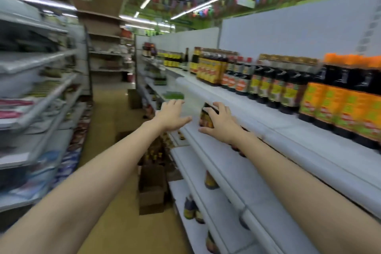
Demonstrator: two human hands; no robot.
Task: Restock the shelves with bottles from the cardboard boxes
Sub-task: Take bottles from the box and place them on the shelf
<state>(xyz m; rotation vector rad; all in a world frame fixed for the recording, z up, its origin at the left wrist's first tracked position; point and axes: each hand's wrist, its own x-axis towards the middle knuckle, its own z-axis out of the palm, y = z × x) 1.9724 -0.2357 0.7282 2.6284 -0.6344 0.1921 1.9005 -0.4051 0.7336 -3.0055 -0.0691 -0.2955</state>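
- Left hand (172, 115): fingers spread flat, holding nothing, stretched toward the front edge of the shelf (226, 107). Risk: it gives the bottle no support, so any slip falls to the other hand alone.
- Cardboard box (151, 189): on the floor below, flaps up, just beside the shelf foot. Risk: a trip hazard when stepping along the aisle.
- Bottle (206, 118): dark glass with a yellow-orange label, at the shelf's front lip, near the bare stretch of board. Risk: set down too close to the lip, it may tip off (the frame is motion-blurred, so exact footing cannot be told).
- Right hand (221, 125): fingers curled round the bottle from above and behind. Risk: a loose top grip may let the glass slide.
- Standing row of bottles (274, 86): packed further right on the same shelf. Risk: a careless push may knock neighbours over.
- Labels: yellow, orange and green panels show; no brand or wording can be read.
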